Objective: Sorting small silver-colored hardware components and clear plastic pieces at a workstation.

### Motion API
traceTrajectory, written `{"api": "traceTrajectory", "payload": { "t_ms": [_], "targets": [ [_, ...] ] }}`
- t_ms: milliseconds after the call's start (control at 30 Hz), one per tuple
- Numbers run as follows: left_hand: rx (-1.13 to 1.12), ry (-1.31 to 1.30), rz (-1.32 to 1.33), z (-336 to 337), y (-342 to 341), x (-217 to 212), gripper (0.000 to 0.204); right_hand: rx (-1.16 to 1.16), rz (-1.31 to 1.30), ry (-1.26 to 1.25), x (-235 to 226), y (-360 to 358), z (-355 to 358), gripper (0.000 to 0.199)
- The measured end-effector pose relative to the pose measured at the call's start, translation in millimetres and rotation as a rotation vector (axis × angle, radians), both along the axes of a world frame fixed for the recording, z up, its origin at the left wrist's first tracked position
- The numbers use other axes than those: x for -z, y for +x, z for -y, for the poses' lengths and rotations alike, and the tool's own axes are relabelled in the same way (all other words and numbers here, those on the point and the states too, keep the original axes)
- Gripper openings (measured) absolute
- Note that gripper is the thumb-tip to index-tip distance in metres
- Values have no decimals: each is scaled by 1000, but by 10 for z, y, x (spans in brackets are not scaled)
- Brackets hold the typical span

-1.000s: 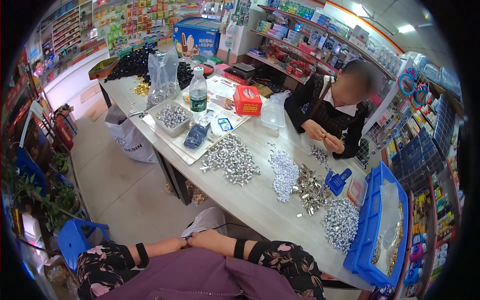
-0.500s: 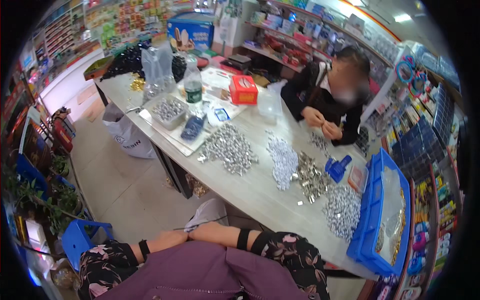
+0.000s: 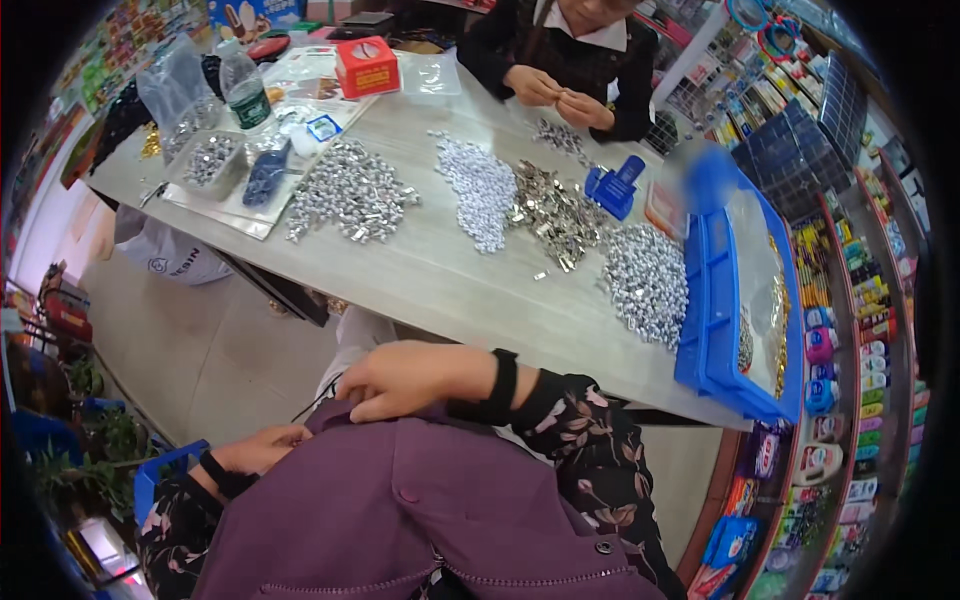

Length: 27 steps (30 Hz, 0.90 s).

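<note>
My right hand (image 3: pixel 395 380) lies over the front of my purple garment (image 3: pixel 400 500), its fingers bent round the upper edge of the cloth. Lower and to the left, my left hand (image 3: pixel 262 450) rests against the same garment, its fingertips partly hidden at the cloth's edge. Both hands are below the table, away from the small parts on it. Nearest on the table are a pile of silvery pieces (image 3: pixel 355 195), white pieces (image 3: pixel 475 190), shiny metal clips (image 3: pixel 560 215) and a grey-white heap (image 3: pixel 645 285).
Across the table (image 3: pixel 430 290), a person's hands (image 3: pixel 550 95) pinch something small. A blue crate (image 3: pixel 705 310) stands at the right, near a blue tool (image 3: pixel 615 187). A red box (image 3: pixel 367 67), a bottle (image 3: pixel 243 85) and a plastic tub (image 3: pixel 207 165) stand farther back.
The view has tilted down and shifted right. My hands, together before, are now apart, the right one on the garment's upper edge.
</note>
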<state>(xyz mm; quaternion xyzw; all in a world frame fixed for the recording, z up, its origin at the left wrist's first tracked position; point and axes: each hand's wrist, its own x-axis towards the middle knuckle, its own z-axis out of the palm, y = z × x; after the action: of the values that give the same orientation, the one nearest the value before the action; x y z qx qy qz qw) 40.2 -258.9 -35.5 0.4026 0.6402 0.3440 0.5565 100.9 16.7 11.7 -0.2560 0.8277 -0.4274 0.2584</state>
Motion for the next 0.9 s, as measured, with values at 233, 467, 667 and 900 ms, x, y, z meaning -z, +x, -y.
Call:
{"api": "traceTrajectory", "payload": {
  "t_ms": [233, 467, 667, 900],
  "targets": [
    [-682, -41, 348, 275, -341, 574, 18, 737, -230, -117, -98, 555, -738, 25],
    [-656, 228, 526, -1239, -576, -487, 27, 1361, -411, 141, 348, 933, -1393, 27],
    [-587, 353, 894, -1950, -621, -333, 30, 1446, -474, 184, 418, 896, -1361, 28],
    [-533, 352, 998, -2128, -600, -303, 40, 1478, -487, 285, 467, 858, -1368, 24]
  ]
}}
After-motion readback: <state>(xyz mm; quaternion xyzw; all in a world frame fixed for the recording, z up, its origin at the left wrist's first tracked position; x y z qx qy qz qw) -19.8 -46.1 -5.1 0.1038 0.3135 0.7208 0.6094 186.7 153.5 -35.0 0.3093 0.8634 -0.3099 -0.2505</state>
